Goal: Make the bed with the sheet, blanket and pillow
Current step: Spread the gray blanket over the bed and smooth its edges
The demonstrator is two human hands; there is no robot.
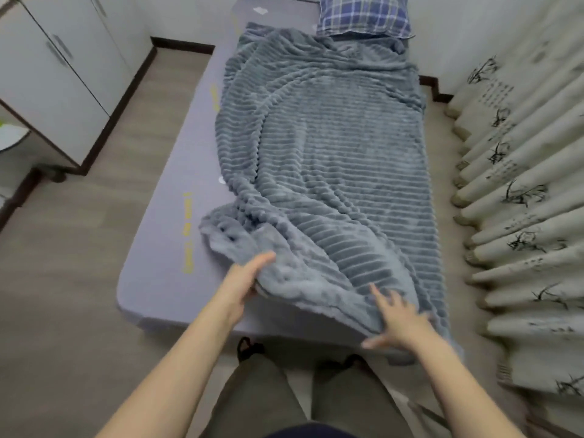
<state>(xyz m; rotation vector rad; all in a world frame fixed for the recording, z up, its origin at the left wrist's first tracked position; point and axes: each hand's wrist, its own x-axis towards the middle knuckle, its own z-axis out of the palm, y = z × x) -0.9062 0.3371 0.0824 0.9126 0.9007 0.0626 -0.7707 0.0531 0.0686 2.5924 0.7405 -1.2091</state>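
Head view, from the foot of the bed. The bed carried a grey-lilac sheet point(164, 235), fitted flat over the mattress and bare along its whole left strip, where yellow printed marks point(188, 232) ran lengthwise. The ribbed grey blanket point(322, 159) lay over the sheet along the centre and right of the bed. Its far edge reached the near edge of the pillow. Its left side ran in loose folds, and its near end was bunched at the foot, with the right corner hanging over the mattress edge.

To the right of the bed hung a pleated beige curtain point(521, 184) printed with dark bamboo sprigs, its hem on the wood-look floor point(79, 248). To the left, well apart from the bed, stood a white wardrobe point(47, 74) with long handles.

The checked blue pillow point(363, 17) lay at the head of the bed, on the right half, partly cut off by the top of the frame.

Your legs, in olive trousers, stood against the foot of the bed, with dark shoes point(248, 347) just below its edge.

Your left hand point(243, 279) held the bunched near-left part of the blanket, thumb straight along the top of the fabric and fingers tucked under the fold, mostly hidden. Your right hand point(401, 320) lay on the near-right part of the blanket with fingers straight and spread, gripping nothing.
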